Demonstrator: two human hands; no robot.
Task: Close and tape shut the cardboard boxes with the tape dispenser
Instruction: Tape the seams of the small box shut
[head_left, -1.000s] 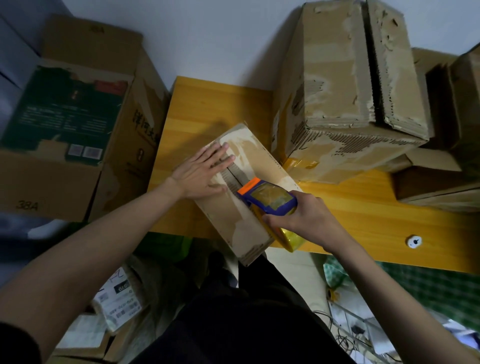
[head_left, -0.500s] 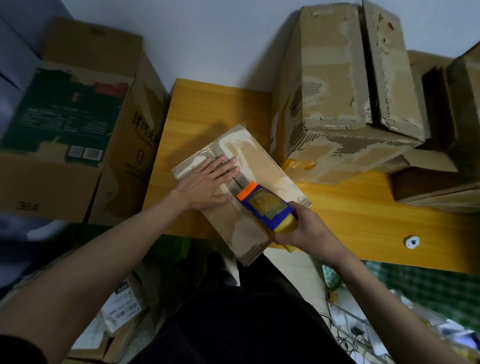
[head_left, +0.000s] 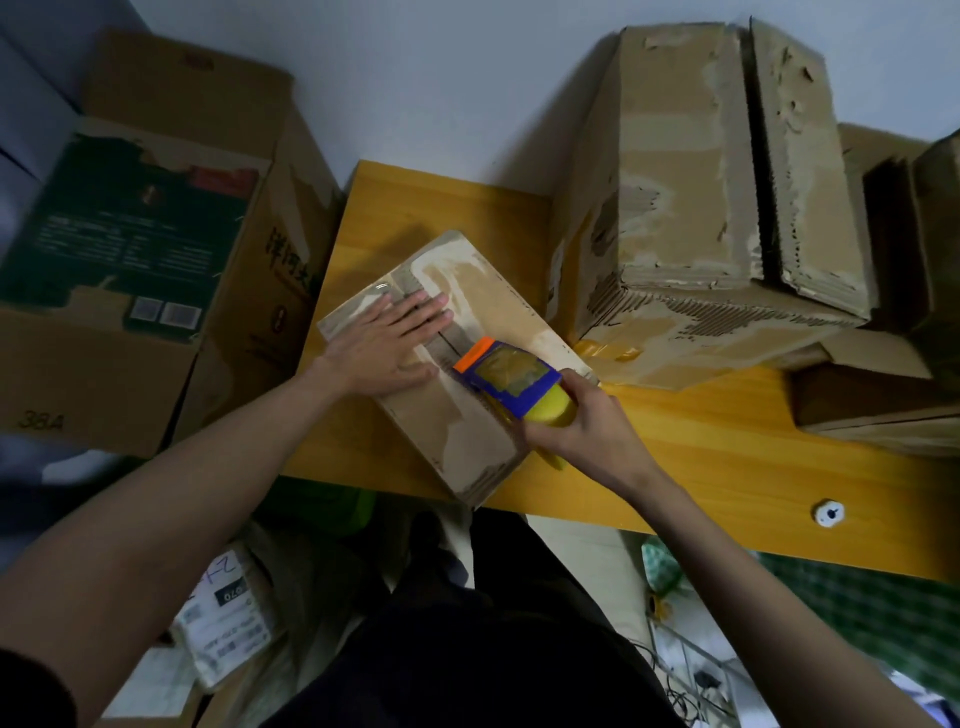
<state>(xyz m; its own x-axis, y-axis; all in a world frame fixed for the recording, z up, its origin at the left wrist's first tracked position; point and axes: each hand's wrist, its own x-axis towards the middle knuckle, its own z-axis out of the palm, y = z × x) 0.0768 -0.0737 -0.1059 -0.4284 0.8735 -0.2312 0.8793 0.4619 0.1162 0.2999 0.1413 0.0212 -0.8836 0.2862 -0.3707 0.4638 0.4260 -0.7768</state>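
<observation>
Small box (head_left: 467, 415) flat on wooden table (head_left: 727, 457). Left hand (head_left: 389, 343) pressed flat on box top, fingers straight. Right hand (head_left: 587, 431) grips tape dispenser (head_left: 511, 382) on box seam, beside left hand.

"38A" is printed on the big floor carton (head_left: 145, 270) left of the tabletop (head_left: 727, 467); its side bears Chinese characters, only partly legible.
</observation>
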